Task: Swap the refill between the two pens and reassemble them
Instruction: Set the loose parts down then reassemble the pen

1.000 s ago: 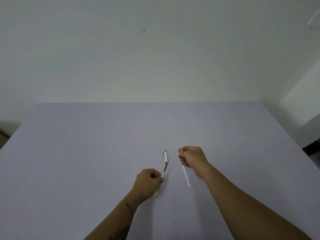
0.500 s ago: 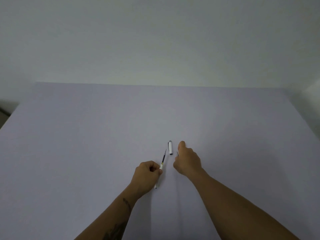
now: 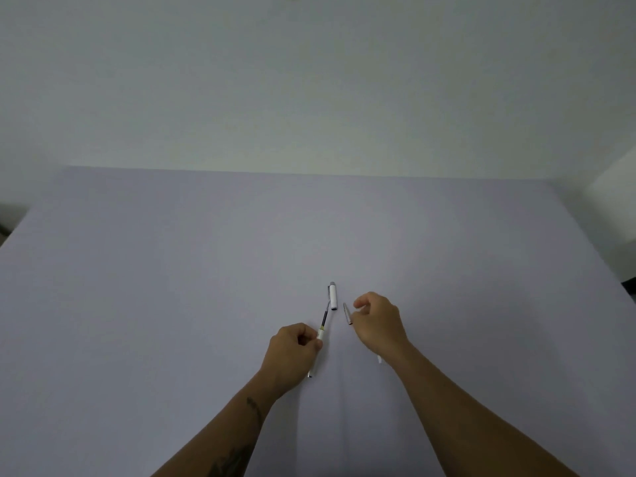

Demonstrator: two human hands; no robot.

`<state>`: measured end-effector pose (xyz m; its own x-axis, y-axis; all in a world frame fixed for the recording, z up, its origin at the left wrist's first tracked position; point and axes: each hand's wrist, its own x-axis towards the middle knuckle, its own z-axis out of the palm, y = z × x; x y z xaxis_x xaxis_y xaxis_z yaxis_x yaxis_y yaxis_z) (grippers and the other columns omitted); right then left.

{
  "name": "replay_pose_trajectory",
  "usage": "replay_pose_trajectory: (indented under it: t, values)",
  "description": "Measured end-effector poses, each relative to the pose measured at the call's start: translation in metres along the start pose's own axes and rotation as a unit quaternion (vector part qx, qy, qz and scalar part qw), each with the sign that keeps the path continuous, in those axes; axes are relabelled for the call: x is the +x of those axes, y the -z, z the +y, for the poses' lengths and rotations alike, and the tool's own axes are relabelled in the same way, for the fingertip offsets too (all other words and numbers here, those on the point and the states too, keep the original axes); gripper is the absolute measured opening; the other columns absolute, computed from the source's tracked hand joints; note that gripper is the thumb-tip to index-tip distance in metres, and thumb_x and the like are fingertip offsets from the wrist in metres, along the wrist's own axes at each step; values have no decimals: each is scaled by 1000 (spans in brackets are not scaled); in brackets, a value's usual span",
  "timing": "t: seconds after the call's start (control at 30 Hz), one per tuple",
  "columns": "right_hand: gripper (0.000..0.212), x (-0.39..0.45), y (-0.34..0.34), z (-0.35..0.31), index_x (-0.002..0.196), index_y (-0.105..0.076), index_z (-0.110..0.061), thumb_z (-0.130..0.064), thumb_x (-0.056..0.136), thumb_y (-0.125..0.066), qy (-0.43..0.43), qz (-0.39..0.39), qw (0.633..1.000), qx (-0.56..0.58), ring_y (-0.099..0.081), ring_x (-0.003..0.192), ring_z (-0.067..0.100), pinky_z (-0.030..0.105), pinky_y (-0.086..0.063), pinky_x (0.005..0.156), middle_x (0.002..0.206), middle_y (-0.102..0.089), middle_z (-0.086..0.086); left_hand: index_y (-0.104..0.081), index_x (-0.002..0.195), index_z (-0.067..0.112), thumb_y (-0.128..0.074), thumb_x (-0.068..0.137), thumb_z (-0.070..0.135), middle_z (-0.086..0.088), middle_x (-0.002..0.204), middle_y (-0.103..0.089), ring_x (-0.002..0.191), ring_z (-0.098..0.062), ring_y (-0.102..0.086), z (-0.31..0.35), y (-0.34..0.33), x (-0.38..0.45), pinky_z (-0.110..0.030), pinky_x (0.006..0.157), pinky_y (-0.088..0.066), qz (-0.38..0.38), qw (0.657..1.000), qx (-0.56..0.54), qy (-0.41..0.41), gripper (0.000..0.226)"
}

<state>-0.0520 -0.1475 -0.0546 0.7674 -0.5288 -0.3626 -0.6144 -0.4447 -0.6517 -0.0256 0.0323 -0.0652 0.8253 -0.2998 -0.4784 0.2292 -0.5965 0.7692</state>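
Observation:
My left hand point(image 3: 295, 346) is closed around a white pen barrel point(image 3: 320, 334). Its dark refill point(image 3: 325, 313) sticks out toward the far side, and the barrel's back end shows below my fist. A white pen cap point(image 3: 332, 297) lies on the table just beyond the refill's tip. A small metallic tip piece point(image 3: 347, 314) lies on the table beside it. My right hand point(image 3: 378, 323) hovers right of that piece, thumb and fingers apart, holding nothing. The white end of the second pen point(image 3: 379, 359) peeks out under my right wrist; the remainder is hidden.
Everything lies on a wide pale lilac table point(image 3: 172, 304) that runs to a plain white wall. The table's right edge point(image 3: 599, 256) drops off beside a darker floor area.
My right hand has let go of the small tip piece, which now lies on the table, and its fingers have spread. The left hand keeps its grip on the barrel.

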Motion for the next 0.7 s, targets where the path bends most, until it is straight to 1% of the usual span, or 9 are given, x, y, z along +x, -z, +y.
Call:
replay_pose_trajectory:
  t: [0.1, 0.13, 0.2, 0.3, 0.43, 0.5, 0.6, 0.67, 0.7]
  values:
    - [11, -11, 6, 0, 85, -73, -20, -13, 85, -64, -78, -61, 983, 157, -63, 70, 11, 23, -47, 60, 85, -72, 0, -68, 78, 22, -65, 87, 22, 7, 70, -62, 60, -7, -53, 11, -9, -2, -14, 57, -41, -12, 1000, 12, -25, 10]
    - [11, -14, 10, 0, 83, -73, -20, -13, 85, -65, -101, -81, 971, 202, -61, 64, 11, 23, -46, 56, 81, -71, 1, -68, 79, 21, -66, 87, 22, 6, 71, -63, 60, -7, -53, 14, -12, -2, -12, 54, -41, -17, 999, 16, -33, 8]
    - [11, -20, 16, 2, 86, -74, -16, -13, 87, -64, -130, -103, 951, 263, -58, 63, 14, 24, -44, 53, 80, -71, 4, -70, 82, 20, -67, 87, 22, 4, 73, -64, 61, -7, -54, 21, -18, -3, -9, 50, -40, -24, 998, 23, -45, 7]
    - [10, -24, 23, 7, 86, -74, -10, -11, 88, -64, -140, -108, 938, 299, -57, 63, 16, 26, -42, 53, 79, -70, 5, -71, 84, 18, -68, 88, 22, 0, 76, -66, 62, -8, -55, 28, -26, -5, -10, 50, -41, -31, 997, 31, -56, 6]
    - [10, -27, 29, 14, 85, -73, -8, -13, 88, -65, -143, -116, 934, 305, -58, 64, 15, 26, -44, 54, 77, -71, 3, -69, 81, 19, -69, 87, 20, 2, 71, -64, 60, -8, -54, 34, -37, -7, -5, 44, -40, -34, 997, 33, -66, 6]
    - [11, -26, 31, 17, 81, -72, -9, -12, 88, -63, -139, -93, 935, 313, -60, 61, 14, 24, -45, 53, 74, -72, 3, -70, 81, 19, -69, 87, 20, 2, 73, -65, 61, -9, -55, 35, -41, -9, -6, 45, -41, -36, 997, 35, -63, 6]
    - [17, -14, 41, 19, 74, -68, -10, -10, 89, -60, -116, 21, 933, 341, -59, 55, 11, 26, -47, 52, 69, -71, 3, -70, 80, 18, -69, 87, 20, 1, 76, -66, 64, -10, -57, 34, -44, -10, -4, 42, -41, -38, 998, 27, -48, 7]
    - [17, -1, 50, 20, 73, -67, -11, -11, 88, -59, -97, 77, 938, 324, -59, 55, 11, 29, -49, 56, 68, -71, 3, -69, 80, 19, -67, 88, 20, 2, 77, -66, 65, -9, -57, 33, -44, -10, -5, 43, -41, -30, 998, 28, -38, 8]
    - [17, 5, 55, 20, 72, -68, -12, -13, 87, -59, -85, 83, 947, 298, -60, 56, 12, 29, -49, 57, 69, -71, 3, -69, 80, 19, -67, 88, 21, 2, 77, -66, 65, -9, -57, 33, -45, -10, -6, 46, -41, -24, 999, 30, -36, 8]
